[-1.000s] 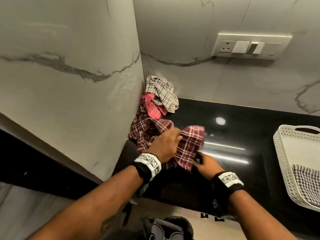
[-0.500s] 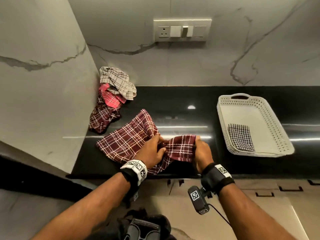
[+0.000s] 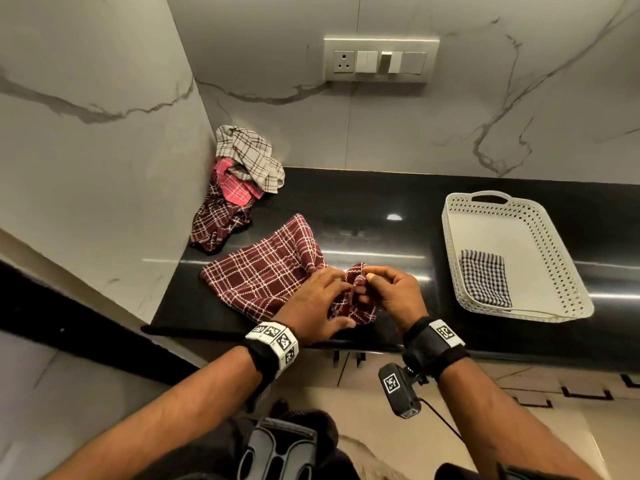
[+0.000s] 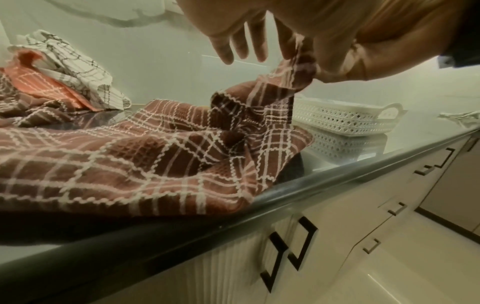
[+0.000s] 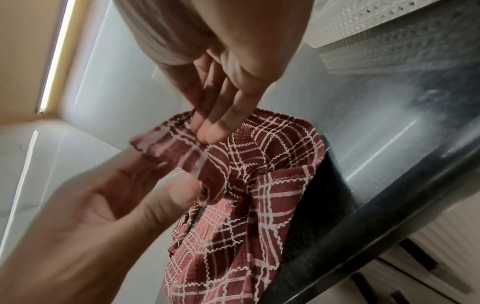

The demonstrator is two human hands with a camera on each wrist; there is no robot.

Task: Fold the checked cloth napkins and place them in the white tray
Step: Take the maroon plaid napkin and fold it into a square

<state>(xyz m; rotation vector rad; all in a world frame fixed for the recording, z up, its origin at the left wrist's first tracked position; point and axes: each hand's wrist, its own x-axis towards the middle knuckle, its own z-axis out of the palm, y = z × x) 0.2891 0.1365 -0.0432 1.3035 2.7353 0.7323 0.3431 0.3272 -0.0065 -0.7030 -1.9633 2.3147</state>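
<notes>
A maroon checked napkin (image 3: 263, 275) lies spread on the black counter (image 3: 363, 237), its right end bunched up. My right hand (image 3: 367, 277) pinches that bunched corner and lifts it a little; in the right wrist view its fingertips (image 5: 207, 133) close on the cloth edge. My left hand (image 3: 346, 306) is just left of it, with straight, spread fingers (image 4: 241, 49) touching the cloth and the thumb against a fold. The white perforated tray (image 3: 498, 202) stands to the right and holds one folded black-and-white checked napkin (image 3: 485, 282).
A heap of crumpled napkins (image 3: 242, 188), cream, pink and maroon, sits in the back left corner against the marble walls. A switch plate (image 3: 381, 60) is on the back wall. The maroon napkin hangs near the counter's front edge (image 4: 324, 185); cabinets are below.
The napkin was pulled out of the corner heap and laid on the counter. My left hand has loosened its grip, and the right hand now pinches the bunched right corner higher up.
</notes>
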